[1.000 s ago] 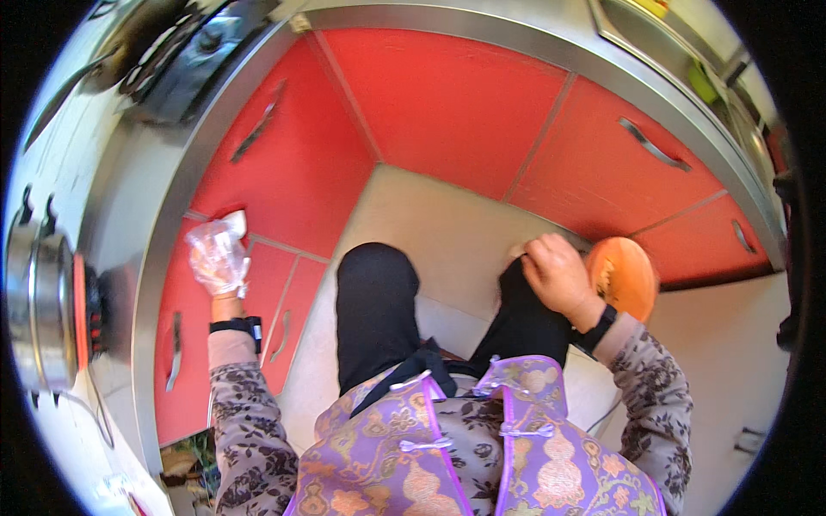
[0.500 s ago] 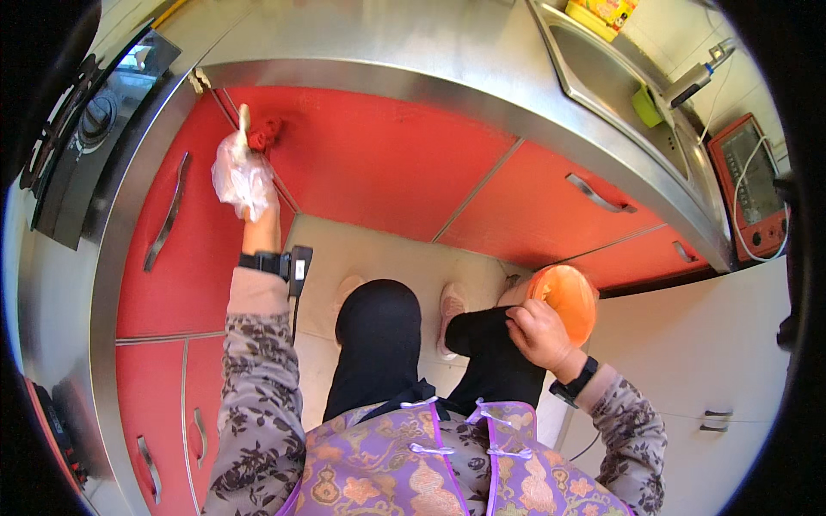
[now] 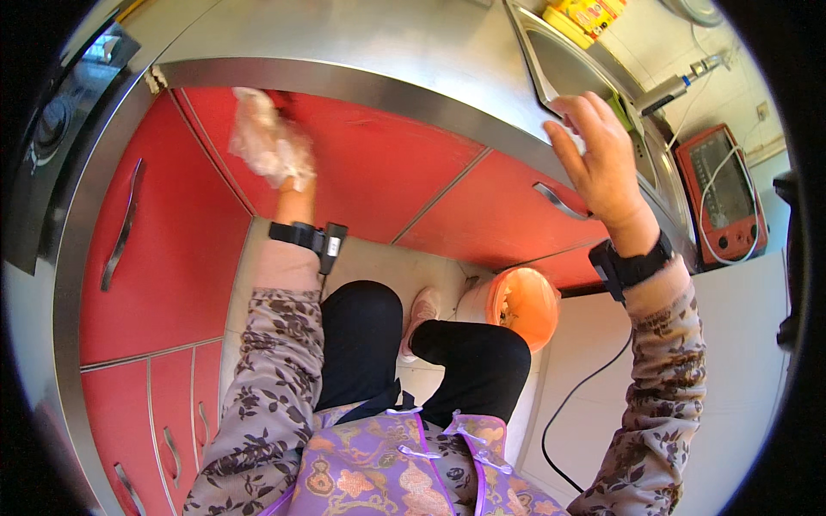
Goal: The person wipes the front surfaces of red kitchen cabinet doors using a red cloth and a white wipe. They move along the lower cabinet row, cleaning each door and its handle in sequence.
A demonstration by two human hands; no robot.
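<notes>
My left hand (image 3: 274, 146), inside crinkled clear plastic like a loose glove or bag, reaches to the red cabinet front (image 3: 370, 146) just under the counter edge. Plastic and motion blur conceal its fingers, and I cannot tell whether they grip anything. My bare right hand (image 3: 598, 168) is raised at the counter's front edge near the sink (image 3: 527, 26), fingers apart and nothing in them. Below it, on the floor by my knee, stands an orange-rimmed bin (image 3: 538, 310) with some scraps inside.
A steel counter (image 3: 344, 34) curves above the cabinets, whose metal handles (image 3: 123, 224) stick out. A faucet (image 3: 684, 86) reaches over the sink. To the right sits a red oven (image 3: 727, 193) with a white cord. Part of a dark stove (image 3: 73, 112) shows at left.
My right hand has risen from my knee, beside the bin, to the counter edge near the sink. My plastic-covered left hand has shifted slightly right along the cabinet front. The whole view has shifted slightly.
</notes>
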